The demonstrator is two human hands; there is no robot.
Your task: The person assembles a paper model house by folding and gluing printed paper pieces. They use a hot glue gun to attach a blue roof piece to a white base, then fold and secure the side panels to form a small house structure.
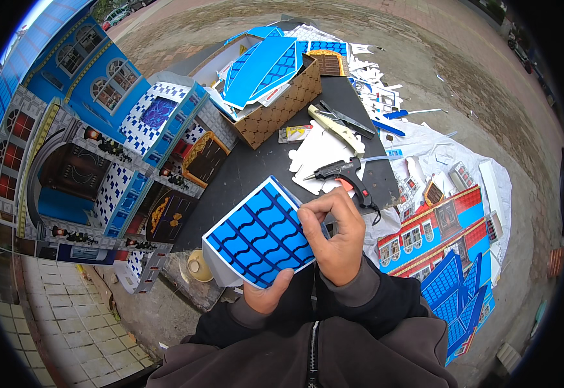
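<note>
A blue roof-patterned foam board piece point(256, 226) with dark wavy tile lines and a white edge is held over my lap. My left hand point(265, 296) grips its lower edge, thumb on the printed face and the other fingers hidden behind. My right hand point(339, 236) is closed at the piece's right edge, thumb and forefinger pinched together there. A pale flap shows behind the piece at its lower left. Just beyond my right hand, a black glue gun point(340, 169) with a red trigger lies on white board scraps point(317, 152) on the dark table point(236, 187).
A large printed model house point(100, 149) stands at the left. A brown box point(275, 119) holds blue and white pieces. A cream-handled cutter point(337, 129) and dark scissors point(353, 121) lie nearby. White sheeting point(489, 161) at the right carries printed house panels point(424, 229) and offcuts.
</note>
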